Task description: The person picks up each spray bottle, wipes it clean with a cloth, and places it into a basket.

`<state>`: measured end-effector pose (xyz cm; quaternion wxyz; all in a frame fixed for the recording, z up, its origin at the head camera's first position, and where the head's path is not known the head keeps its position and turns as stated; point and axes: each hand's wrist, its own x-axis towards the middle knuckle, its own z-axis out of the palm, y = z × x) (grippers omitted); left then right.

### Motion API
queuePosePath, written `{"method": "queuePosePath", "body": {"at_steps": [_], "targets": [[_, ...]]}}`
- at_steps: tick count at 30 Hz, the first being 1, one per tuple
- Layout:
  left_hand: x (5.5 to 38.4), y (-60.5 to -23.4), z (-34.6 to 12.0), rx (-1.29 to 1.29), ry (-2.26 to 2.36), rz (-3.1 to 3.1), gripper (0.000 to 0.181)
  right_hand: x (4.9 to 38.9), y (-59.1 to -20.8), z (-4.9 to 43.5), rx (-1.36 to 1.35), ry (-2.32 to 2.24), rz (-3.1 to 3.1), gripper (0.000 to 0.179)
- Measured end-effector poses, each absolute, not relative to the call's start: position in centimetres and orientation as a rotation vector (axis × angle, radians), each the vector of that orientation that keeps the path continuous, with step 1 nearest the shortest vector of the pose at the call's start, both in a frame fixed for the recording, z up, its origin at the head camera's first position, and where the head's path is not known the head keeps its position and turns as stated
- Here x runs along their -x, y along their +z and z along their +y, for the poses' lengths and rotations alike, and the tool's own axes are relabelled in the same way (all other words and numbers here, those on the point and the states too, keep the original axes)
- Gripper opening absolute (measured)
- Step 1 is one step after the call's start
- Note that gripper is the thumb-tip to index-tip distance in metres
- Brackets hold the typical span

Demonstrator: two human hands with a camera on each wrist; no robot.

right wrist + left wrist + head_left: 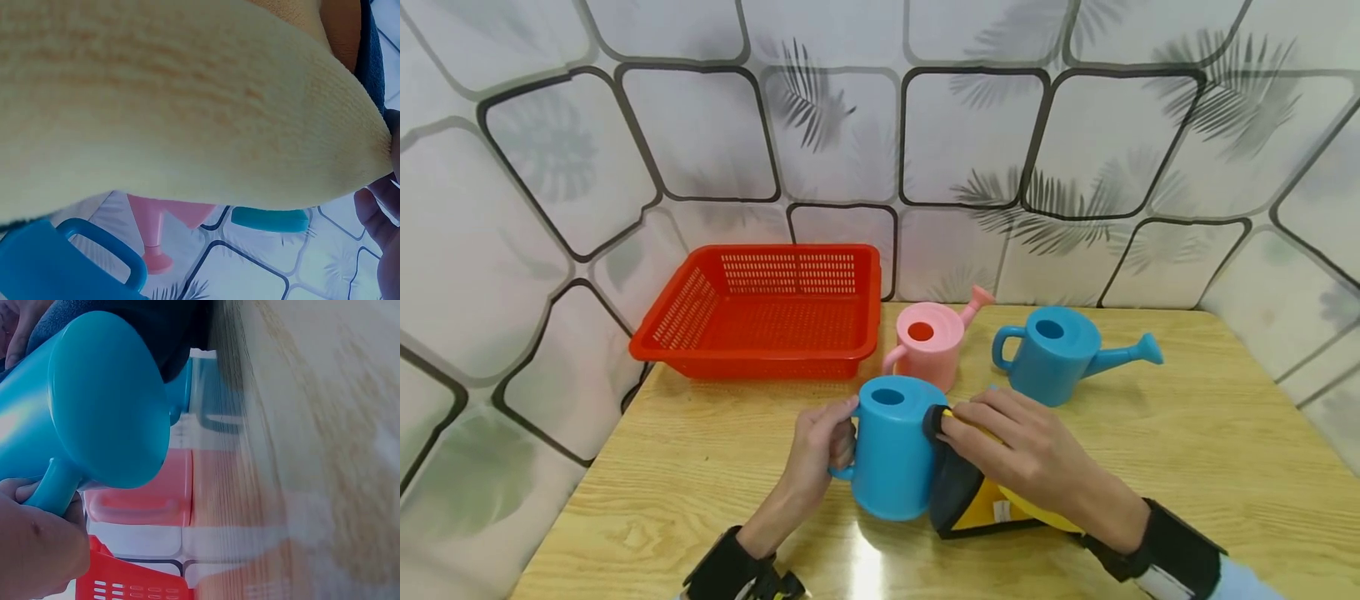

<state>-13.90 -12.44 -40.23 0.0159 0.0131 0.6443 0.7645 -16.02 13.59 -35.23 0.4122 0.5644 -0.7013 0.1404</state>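
Observation:
My left hand [820,446] grips the handle of a blue watering can [891,458] at the front middle of the table. Its smooth round base [109,400] faces the left wrist camera, raised above the wood. With bent fingers my right hand [1033,454] pinches a yellow and dark grey cloth [985,500] against the can's right side, near the top. The cloth hangs down beside the can and covers its spout side. In the right wrist view the yellow face of the cloth [187,112] fills most of the picture.
Just behind the held can stands a pink watering can [928,358]. A second blue watering can [1052,367] is to its right, spout pointing right. The red plastic basket [760,365] sits at the back left, before a patterned wall covering [842,158].

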Motion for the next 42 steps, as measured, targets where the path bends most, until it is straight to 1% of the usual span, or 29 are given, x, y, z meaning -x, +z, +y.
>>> {"method": "queuePosePath", "body": {"at_steps": [13, 23, 34, 42], "targets": [[13.7, -40.4, -12.4, -0.076, 2.439, 1.986, 0.055, 15.9, -35.4, 13.8, -1.427, 0.334, -1.811, 0.032], [13.7, -40.2, -12.4, -0.014, 2.441, 1.976, 0.055, 15.9, -35.5, 13.6, -1.428, 0.348, -1.789, 0.032], [13.7, -39.9, -12.6, 0.021, 2.488, 1.921, 0.054, 15.6, -36.5, 13.1, -1.503, 0.353, -1.776, 0.03], [13.7, -39.9, -12.7, -0.063, 2.601, 1.837, 0.054, 15.1, -37.4, 13.0, -1.571, 0.368, -1.803, 0.029]]}}
